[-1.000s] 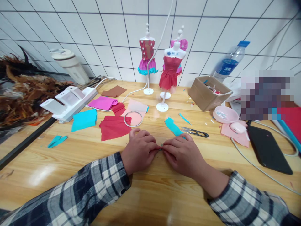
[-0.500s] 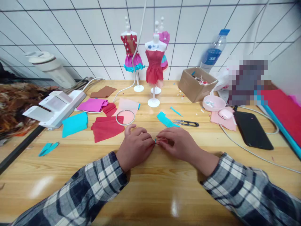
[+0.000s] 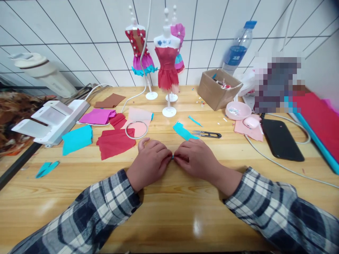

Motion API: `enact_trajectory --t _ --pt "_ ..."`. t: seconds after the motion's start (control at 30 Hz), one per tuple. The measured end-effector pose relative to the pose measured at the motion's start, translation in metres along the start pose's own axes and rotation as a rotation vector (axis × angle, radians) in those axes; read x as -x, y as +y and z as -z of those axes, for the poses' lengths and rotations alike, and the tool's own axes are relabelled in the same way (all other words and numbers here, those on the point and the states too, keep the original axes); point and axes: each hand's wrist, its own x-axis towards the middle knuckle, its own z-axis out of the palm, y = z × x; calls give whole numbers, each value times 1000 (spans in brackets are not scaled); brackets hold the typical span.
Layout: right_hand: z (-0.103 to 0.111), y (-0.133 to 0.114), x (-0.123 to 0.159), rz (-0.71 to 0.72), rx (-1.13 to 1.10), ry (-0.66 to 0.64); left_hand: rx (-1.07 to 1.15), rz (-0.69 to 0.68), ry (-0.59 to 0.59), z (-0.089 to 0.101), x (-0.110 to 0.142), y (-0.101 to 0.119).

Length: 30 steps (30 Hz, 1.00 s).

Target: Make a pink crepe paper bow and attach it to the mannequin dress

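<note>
My left hand (image 3: pixel 150 158) and my right hand (image 3: pixel 197 158) meet fingertip to fingertip just above the table. Between them a tiny blue strip (image 3: pixel 173 157) shows, pinched from both sides; most of it is covered by the fingers. Just beyond my right hand lie a torn blue crepe-paper piece (image 3: pixel 182 130) and thread snips (image 3: pixel 212 134). Past my left hand, a metal ring (image 3: pixel 136 138) rests partly over red crepe paper (image 3: pixel 115 144) and a pink sheet (image 3: pixel 139 114).
Small dress forms, one in a red dress (image 3: pixel 168 67), stand by the tiled wall. A cardboard box (image 3: pixel 215 93), a pink dish (image 3: pixel 238 114) and a black phone (image 3: pixel 283 139) are on the right. A power strip (image 3: pixel 63 121) and blue paper (image 3: pixel 77 140) lie left.
The whole view has shifted slightly, so things appear a little further left and higher. My fingertips have come closer together around the small blue strip.
</note>
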Motion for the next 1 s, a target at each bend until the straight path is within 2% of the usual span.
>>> enact_trajectory --t 0.17,0.3,0.4,0.5,0.67,1.0 --pt "0 0 -1 2 21 -34 22 14 -13 0 1 -1" --pt "1 0 -1 8 34 -33 39 25 59 2 5 -5" --pt "2 -2 -1 4 29 -39 23 -20 98 4 7 -7" --pt "4 -3 -1 -8 24 -62 2 -88 84 4 6 -6" --pt "4 0 0 -60 -46 -45 -5 -58 47 2 3 -5" --pt "3 4 3 63 -19 -21 25 -12 -17 0 1 -6"
